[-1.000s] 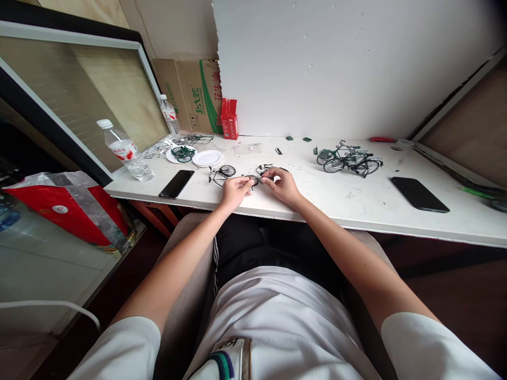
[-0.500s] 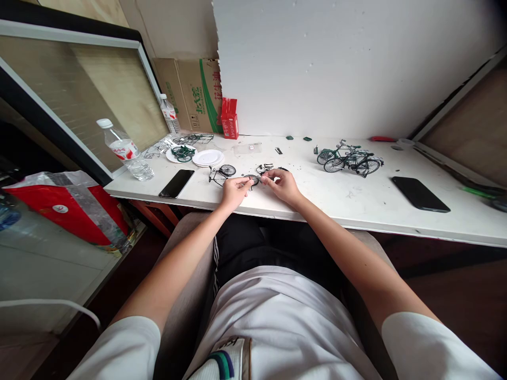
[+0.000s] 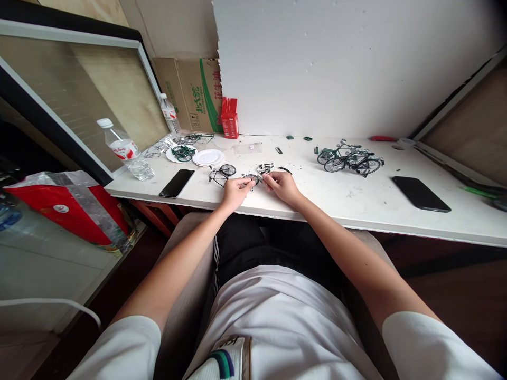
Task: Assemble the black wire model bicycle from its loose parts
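Note:
Near the table's front edge, my left hand [image 3: 237,191] is closed in a pinch on a small black spoked wheel [image 3: 251,178]. My right hand [image 3: 281,186] faces it, thumb and finger pressed together at the wheel's right side; what they hold is too small to make out. A dark model bicycle frame [image 3: 216,176] lies left of my left hand, with another black wheel [image 3: 227,170] behind it. Just beyond my fingertips are small dark bicycle parts [image 3: 264,168]. Assembled model bicycles [image 3: 348,160] stand farther right.
Phones lie at left [image 3: 177,183] and right [image 3: 420,193]. White plates [image 3: 208,158], green model parts [image 3: 183,153] and water bottles [image 3: 125,151] are at the left. A red box [image 3: 230,119] stands at the back beside a cardboard carton [image 3: 192,95].
My right hand has shifted very slightly left, uncovering more of a dark curved part behind it. My left hand is almost unmoved.

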Demonstrator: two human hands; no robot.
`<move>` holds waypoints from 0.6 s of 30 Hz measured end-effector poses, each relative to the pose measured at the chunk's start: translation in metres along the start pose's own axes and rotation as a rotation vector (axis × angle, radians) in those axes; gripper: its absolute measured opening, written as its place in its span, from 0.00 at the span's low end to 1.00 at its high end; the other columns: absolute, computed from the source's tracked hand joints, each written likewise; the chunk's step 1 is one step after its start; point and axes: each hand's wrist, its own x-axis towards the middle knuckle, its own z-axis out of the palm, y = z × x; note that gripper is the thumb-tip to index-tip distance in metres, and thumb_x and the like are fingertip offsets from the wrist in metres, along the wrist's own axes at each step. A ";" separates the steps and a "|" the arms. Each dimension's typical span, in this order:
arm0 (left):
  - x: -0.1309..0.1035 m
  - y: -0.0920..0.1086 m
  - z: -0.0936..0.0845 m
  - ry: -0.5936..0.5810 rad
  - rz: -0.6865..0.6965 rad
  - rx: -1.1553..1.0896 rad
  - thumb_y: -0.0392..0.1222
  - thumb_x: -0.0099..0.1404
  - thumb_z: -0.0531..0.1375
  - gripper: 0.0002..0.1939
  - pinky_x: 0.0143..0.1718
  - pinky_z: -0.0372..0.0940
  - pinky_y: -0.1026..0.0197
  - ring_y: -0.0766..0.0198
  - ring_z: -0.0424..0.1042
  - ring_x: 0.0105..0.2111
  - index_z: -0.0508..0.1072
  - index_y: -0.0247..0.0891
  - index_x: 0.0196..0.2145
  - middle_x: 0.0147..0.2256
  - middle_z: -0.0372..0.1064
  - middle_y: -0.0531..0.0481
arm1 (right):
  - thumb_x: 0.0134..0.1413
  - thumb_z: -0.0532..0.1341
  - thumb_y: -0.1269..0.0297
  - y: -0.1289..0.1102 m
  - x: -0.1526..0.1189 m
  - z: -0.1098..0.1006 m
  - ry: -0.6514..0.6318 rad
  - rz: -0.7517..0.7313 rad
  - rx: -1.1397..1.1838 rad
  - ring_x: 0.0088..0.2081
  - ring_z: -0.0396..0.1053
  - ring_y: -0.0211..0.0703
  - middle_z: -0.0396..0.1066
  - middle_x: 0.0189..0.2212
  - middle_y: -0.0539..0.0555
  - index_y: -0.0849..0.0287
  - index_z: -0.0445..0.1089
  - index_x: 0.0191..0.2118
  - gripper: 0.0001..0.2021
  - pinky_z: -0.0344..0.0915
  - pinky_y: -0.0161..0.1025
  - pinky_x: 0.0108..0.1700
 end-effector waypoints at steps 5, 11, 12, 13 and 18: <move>-0.001 0.000 0.001 -0.023 0.030 0.009 0.52 0.61 0.71 0.17 0.21 0.57 0.63 0.67 0.64 0.18 0.87 0.36 0.40 0.20 0.72 0.52 | 0.71 0.50 0.32 0.000 0.000 0.001 -0.012 0.020 -0.038 0.24 0.56 0.41 0.59 0.19 0.49 0.54 0.58 0.22 0.34 0.57 0.43 0.33; -0.002 0.001 0.002 -0.010 0.030 0.014 0.51 0.62 0.71 0.18 0.21 0.58 0.64 0.68 0.63 0.17 0.87 0.33 0.41 0.20 0.72 0.52 | 0.72 0.50 0.34 0.002 -0.001 0.001 -0.049 -0.041 -0.076 0.35 0.65 0.47 0.70 0.33 0.53 0.54 0.64 0.38 0.27 0.62 0.44 0.41; -0.002 0.001 0.002 -0.007 0.030 0.011 0.51 0.62 0.71 0.18 0.21 0.57 0.64 0.68 0.63 0.17 0.87 0.33 0.41 0.19 0.71 0.52 | 0.71 0.52 0.34 0.003 -0.001 0.002 -0.053 -0.053 -0.063 0.36 0.65 0.47 0.70 0.35 0.54 0.54 0.63 0.41 0.25 0.62 0.44 0.42; -0.002 0.002 0.002 -0.004 0.027 0.007 0.51 0.62 0.71 0.18 0.21 0.57 0.64 0.68 0.63 0.17 0.87 0.32 0.41 0.19 0.71 0.52 | 0.71 0.53 0.35 0.004 -0.001 0.002 -0.059 -0.063 -0.046 0.37 0.65 0.47 0.70 0.37 0.54 0.54 0.63 0.42 0.24 0.63 0.44 0.42; 0.000 0.003 0.000 -0.007 -0.018 -0.026 0.51 0.60 0.72 0.17 0.21 0.58 0.64 0.67 0.66 0.18 0.87 0.33 0.39 0.23 0.76 0.48 | 0.70 0.56 0.36 0.011 0.000 0.003 -0.063 -0.085 -0.006 0.38 0.66 0.48 0.70 0.38 0.55 0.54 0.62 0.43 0.23 0.64 0.45 0.44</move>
